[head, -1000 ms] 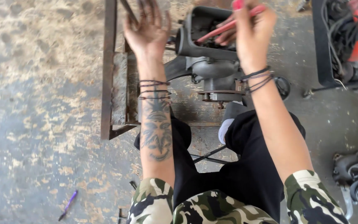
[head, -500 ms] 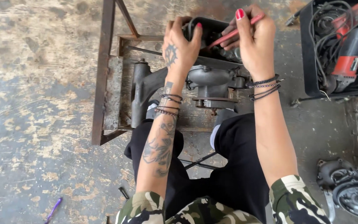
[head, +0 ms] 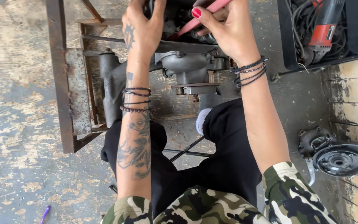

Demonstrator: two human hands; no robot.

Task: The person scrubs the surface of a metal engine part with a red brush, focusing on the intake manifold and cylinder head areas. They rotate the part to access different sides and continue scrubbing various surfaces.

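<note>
A grey metal engine casing (head: 189, 68) sits in a rusty steel frame (head: 59, 79) in front of my knees. My left hand (head: 142, 29) rests on the dark upper part of the engine, fingers curled over its edge at the top of the view. My right hand (head: 224, 29) grips a red-handled tool (head: 204, 14) that points down-left into the engine. The tool's tip is hidden behind the casing and my left hand.
A black tray (head: 286, 49) at the upper right holds a red angle grinder (head: 322, 27) and cables. Round metal engine parts (head: 338, 157) lie on the floor at the right. A purple pen (head: 45, 213) lies at the lower left. My black-trousered legs fill the middle.
My left hand came down from above the frame onto the top of the engine. The view has moved closer to the engine; my right hand kept hold of the red tool.
</note>
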